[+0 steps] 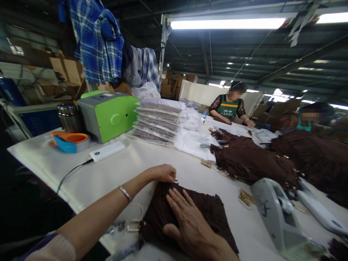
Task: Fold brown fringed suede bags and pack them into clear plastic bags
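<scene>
A dark brown garment (217, 214), folded into a gathered bundle, lies on the white table in front of me. My right hand (187, 217) rests flat on top of it, palm down with fingers extended. At the bundle's far edge my left hand (165, 173) is closed, its curled fingers gripping the cloth there. A small dark strip pokes out beside those fingertips; what it is, I cannot make out. A metal buckle (133, 225) and clear plastic show by the garment's near left corner.
Left on the table (146, 159) are a green machine (116, 117), a steel flask (67, 117), a tape dispenser (69, 141) and a corded white device (107, 151). Bagged garments (157, 121) are stacked behind. Brown garments (252, 156) and a grey dispenser (277, 214) lie right. Two people work beyond.
</scene>
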A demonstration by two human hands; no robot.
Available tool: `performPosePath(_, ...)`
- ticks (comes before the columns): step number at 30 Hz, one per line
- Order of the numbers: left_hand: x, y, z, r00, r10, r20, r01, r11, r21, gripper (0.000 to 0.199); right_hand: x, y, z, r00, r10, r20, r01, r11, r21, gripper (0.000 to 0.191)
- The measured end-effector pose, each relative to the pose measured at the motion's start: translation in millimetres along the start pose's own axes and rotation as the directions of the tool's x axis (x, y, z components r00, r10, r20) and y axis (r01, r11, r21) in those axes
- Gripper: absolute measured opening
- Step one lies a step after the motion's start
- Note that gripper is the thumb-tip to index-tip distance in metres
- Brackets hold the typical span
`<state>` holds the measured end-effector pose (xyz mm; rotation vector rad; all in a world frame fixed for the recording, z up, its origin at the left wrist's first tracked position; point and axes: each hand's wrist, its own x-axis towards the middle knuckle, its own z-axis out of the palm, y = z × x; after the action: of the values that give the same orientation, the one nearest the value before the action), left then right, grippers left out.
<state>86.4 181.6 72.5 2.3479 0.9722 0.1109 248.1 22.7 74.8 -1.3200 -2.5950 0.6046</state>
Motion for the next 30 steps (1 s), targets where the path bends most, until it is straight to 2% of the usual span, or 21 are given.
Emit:
performPosePath(3, -19, 6, -3.2, 0.997, 0.026, -0.079, -0.028, 0.999, -0.025, 0.014, -2, -1, -2, 1.000, -0.003, 0.007, 0.003, 1.000, 0.016, 0.074)
performPosePath(6, -49, 13, -1.8, 0.985, 0.044, -0.169, -0.050, 0.998, -0.032, 0.016, -7, -1, -2, 0.999, -0.027, -0.030, 0.028, 0.999, 0.042, 0.069)
performPosePath(8, -73, 18, 4.1, 0.971, 0.081, -0.223, -0.086, 0.996, -0.012, 0.015, -9, 1, -4, 0.996, -0.021, -0.092, 0.028, 0.997, 0.075, 0.060)
performPosePath(10, -98, 24, 12.6, 0.957, 0.126, -0.260, -0.126, 0.992, 0.018, 0.012, -6, 4, -7, 0.978, 0.045, -0.204, -0.018, 0.991, 0.132, 0.049)
performPosePath(13, -131, 32, 21.8, 0.967, 0.137, -0.213, -0.147, 0.989, -0.028, 0.010, 11, 10, -15, 0.931, 0.153, -0.331, -0.087, 0.975, 0.204, 0.042)
performPosePath(15, -142, 31, 20.6, 0.981, 0.068, -0.182, -0.092, 0.988, -0.126, 0.010, 29, 13, -19, 0.935, 0.151, -0.321, -0.099, 0.980, 0.171, 0.045)
performPosePath(17, -142, 26, 13.3, 0.969, -0.033, -0.246, -0.014, 0.982, -0.189, 0.012, 46, 13, -19, 0.961, 0.107, -0.255, -0.086, 0.992, 0.093, 0.050)
performPosePath(19, -133, 17, 4.1, 0.923, -0.144, -0.356, 0.092, 0.983, -0.159, 0.017, 55, 8, -14, 0.985, 0.057, -0.160, -0.052, 0.998, 0.034, 0.053)
performPosePath(22, -110, 0, -2.7, 0.879, -0.253, -0.403, 0.244, 0.967, -0.074, 0.022, 51, -4, -3, 0.997, -0.012, -0.081, 0.012, 1.000, 0.006, 0.050)
performPosePath(25, -91, -12, 3.6, 0.894, -0.277, -0.354, 0.280, 0.959, -0.042, 0.025, 33, -16, 4, 0.991, -0.071, -0.113, 0.074, 0.997, 0.017, 0.044)
performPosePath(27, -82, -15, 10.6, 0.898, -0.285, -0.335, 0.294, 0.955, -0.022, 0.021, 22, -20, 4, 0.983, -0.096, -0.155, 0.104, 0.993, 0.050, 0.033)
performPosePath(30, -76, -18, 16.8, 0.901, -0.293, -0.320, 0.309, 0.951, 0.000, 0.015, 18, -18, -4, 0.967, -0.059, -0.248, 0.079, 0.994, 0.072, 0.020)
